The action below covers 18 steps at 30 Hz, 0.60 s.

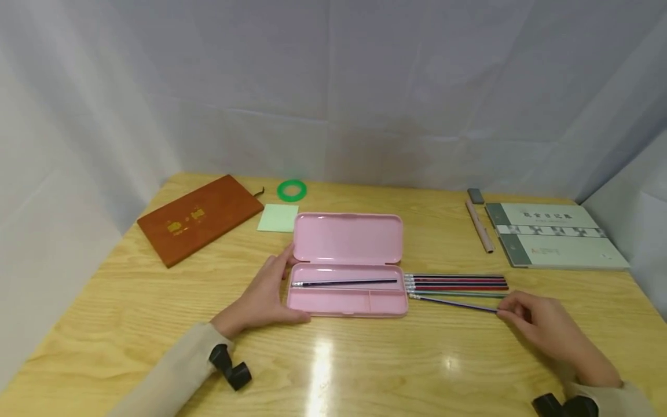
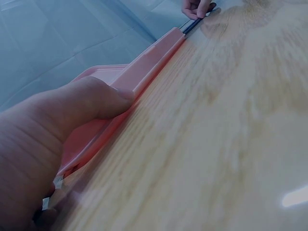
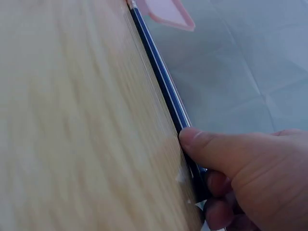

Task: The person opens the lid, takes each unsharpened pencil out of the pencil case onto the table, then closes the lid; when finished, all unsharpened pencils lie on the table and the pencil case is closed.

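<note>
A: How far along is this?

B: Early, I'd judge. The pink pencil case (image 1: 328, 302) sits in the middle of the table (image 1: 375, 365), its lid (image 1: 348, 238) folded back towards 12 o'clock. Just one dark pencil (image 1: 344, 282) lies in its long rear compartment, eraser end pointing to 9 o'clock.

A: And what's left?

B: Most of them, it seems. At the case's 3 o'clock a row of pencils (image 1: 458, 284) lies side by side, eraser ends next to the case. I can't vouch for an exact count.

A: Is anything in hand?

B: Yes, the right hand (image 1: 544, 321), farther out at 3 o'clock, pinches a blue pencil (image 1: 453, 304) between thumb and fingers, near the end away from its eraser. That pencil slants just in front of the row; whether it's fully off the wood, I can't tell.

A: The other hand?

B: The left hand (image 1: 263, 295) holds the case at its 9 o'clock end, thumb on the front wall, fingers reaching round towards the back.
</note>
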{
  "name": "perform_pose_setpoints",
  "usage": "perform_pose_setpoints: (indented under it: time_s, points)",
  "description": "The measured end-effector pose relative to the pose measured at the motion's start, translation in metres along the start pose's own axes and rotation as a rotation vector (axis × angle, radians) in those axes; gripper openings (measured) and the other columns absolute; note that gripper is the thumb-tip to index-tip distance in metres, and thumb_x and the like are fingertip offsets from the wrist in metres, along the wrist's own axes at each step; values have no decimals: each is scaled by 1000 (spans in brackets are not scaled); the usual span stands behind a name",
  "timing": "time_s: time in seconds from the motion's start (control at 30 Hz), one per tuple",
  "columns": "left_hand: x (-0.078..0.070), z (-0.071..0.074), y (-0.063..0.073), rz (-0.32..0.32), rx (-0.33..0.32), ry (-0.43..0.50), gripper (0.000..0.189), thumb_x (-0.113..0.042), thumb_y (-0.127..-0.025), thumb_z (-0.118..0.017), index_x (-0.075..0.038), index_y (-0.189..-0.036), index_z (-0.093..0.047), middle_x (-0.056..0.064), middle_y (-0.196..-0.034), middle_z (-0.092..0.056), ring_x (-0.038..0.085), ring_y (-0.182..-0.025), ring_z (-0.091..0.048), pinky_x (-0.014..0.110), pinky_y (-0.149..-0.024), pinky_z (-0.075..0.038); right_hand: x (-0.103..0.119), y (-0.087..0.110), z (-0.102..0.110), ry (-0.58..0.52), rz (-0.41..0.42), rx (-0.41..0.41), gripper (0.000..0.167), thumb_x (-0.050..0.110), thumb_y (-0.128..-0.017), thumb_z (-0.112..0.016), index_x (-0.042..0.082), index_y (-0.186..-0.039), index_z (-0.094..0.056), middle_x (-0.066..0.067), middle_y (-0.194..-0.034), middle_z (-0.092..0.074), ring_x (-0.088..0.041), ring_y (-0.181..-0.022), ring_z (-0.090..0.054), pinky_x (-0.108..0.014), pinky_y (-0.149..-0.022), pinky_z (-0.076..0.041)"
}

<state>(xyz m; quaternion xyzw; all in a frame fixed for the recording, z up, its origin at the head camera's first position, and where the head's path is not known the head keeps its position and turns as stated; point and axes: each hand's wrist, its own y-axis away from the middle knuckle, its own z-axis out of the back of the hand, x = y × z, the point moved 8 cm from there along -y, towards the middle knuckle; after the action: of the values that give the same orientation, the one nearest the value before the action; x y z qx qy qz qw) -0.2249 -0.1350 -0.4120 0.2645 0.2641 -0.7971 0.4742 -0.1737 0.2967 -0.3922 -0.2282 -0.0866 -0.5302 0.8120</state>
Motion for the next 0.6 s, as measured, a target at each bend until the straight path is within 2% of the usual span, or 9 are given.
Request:
perform_pose_setpoints:
  time_s: [0.27, 0.4, 0.6]
  points:
    - [0, 3, 2, 4, 7, 10, 134, -42, -53, -92, -6, -154, -12, 3, -126, -49, 16, -106, -45, 37, -89, -44, 23, -19, -10, 78, 100, -74, 36, -1, -72, -77, 7, -98, -55, 17, -61, -39, 8, -50, -29, -19, -46, -29]
    - [0, 3, 2, 4, 9, 22, 134, -40, -53, -92, -6, -155, -11, 3, -127, -49, 18, -108, -45, 39, -91, -44, 39, -36, -26, 63, 117, -14, 33, 4, -77, -75, 8, -103, -55, 17, -61, -40, 7, -49, -29, -18, -47, -30]
    - [-2, 1, 2, 0, 11, 30, 134, -39, -53, -92, -6, -155, -11, 2, -126, -48, 17, -108, -45, 38, -91, -44, 67, -61, -49, -34, 78, 128, 27, 20, -88, -70, 12, -108, -54, 14, -62, -42, 3, -49, -34, -19, -51, -35]
